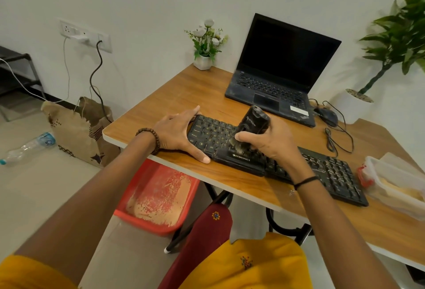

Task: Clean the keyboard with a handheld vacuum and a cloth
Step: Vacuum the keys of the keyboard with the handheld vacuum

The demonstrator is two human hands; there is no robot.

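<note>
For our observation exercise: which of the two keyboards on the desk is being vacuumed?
The separate keyboard in front: the right hand holds the vacuum on it, the left hand steadies it. The laptop is untouched.

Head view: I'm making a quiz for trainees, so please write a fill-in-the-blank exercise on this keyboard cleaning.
The right hand grips the black cylindrical handheld vacuum with its brush end pointing ____ onto the black plastic keyboard.
The left hand rests, fingers straight, on the keyboard's ____ end.
The black laptop on the wooden table has its lid ____.
Missing: down; left; open.
</note>
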